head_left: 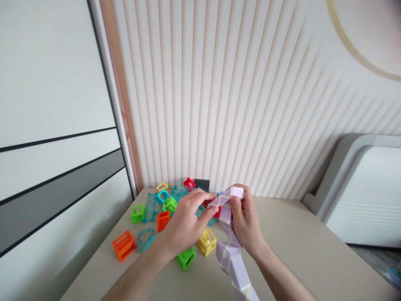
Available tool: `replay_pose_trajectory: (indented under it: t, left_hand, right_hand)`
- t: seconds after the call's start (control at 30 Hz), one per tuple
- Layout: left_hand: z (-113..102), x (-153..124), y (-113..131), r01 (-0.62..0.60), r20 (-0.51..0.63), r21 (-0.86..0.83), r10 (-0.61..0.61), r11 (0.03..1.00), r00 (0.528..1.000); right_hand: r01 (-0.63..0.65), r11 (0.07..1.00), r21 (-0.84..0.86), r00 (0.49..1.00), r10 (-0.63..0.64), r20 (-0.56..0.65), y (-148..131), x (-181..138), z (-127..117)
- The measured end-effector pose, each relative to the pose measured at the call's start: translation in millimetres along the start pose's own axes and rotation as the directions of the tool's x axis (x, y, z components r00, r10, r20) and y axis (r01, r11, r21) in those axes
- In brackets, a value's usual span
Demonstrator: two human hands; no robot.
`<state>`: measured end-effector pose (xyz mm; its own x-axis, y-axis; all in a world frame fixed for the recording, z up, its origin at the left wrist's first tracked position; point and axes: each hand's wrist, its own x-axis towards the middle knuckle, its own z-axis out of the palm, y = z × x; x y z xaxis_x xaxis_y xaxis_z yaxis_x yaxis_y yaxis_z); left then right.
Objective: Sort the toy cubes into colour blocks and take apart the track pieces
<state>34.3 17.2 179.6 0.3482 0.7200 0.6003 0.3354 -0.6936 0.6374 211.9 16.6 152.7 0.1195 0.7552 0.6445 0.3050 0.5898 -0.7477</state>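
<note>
Both hands hold a lilac twist-snake puzzle (231, 255) made of wedge segments with white edges, above a beige table (297, 246). My left hand (188, 221) pinches a segment near the top end with thumb and fingers. My right hand (246, 219) is wrapped round the upper part, its fingers closed over the top segment. The lower length of the puzzle runs down between my forearms to the bottom of the picture.
Several hollow plastic cube frames lie scattered on the table: orange (124, 245), green (138, 213), yellow (207, 241), another green (186, 258), red (189, 182). Clear teal pieces (149, 207) lie among them. A ribbed wall stands behind; a white appliance (360, 192) sits at the right.
</note>
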Motion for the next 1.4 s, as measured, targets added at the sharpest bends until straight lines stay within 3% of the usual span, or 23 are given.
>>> replay_pose_trajectory:
  t: [0.2, 0.4, 0.6, 0.8, 0.97, 1.13, 1.27, 1.4]
  left_hand:
    - [-3, 0, 1, 0.031, 0.055, -0.054, -0.028, 0.998, 0.998]
    - [-10, 1, 3, 0.131, 0.08, -0.178, -0.119, 0.975, 0.99]
    - [-17, 3, -1, 0.294, 0.21, -0.276, -0.241, 0.915, 0.947]
    - [-18, 2, -6, 0.255, 0.13, -0.224, -0.23, 0.941, 0.964]
    - [-21, 1, -2, 0.158, 0.125, -0.247, -0.131, 0.956, 0.984]
    - [-20, 2, 2, -0.021, 0.019, -0.065, 0.022, 0.998, 1.0]
    - [-20, 0, 0, 0.063, 0.02, -0.096, -0.061, 0.993, 0.998]
    - [-20, 0, -4, 0.158, 0.133, -0.126, -0.141, 0.979, 0.981]
  right_hand:
    - [0.146, 0.985, -0.096, 0.988, -0.141, 0.063, 12, 6, -11]
    - [0.177, 0.964, -0.196, 0.976, -0.146, 0.162, 17, 13, -26]
    - [0.32, 0.909, -0.266, 0.9, -0.204, 0.385, 13, 21, -45]
    - [0.432, 0.826, -0.362, 0.844, -0.229, 0.485, 3, 19, -44]
    - [0.475, 0.792, -0.383, 0.849, -0.299, 0.435, 0, 17, -39]
    - [0.338, 0.866, -0.37, 0.898, -0.178, 0.403, -5, 11, -35]
    - [0.345, 0.857, -0.383, 0.916, -0.217, 0.339, -4, 7, -26]
    - [0.401, 0.82, -0.409, 0.907, -0.293, 0.302, 3, 7, -21]
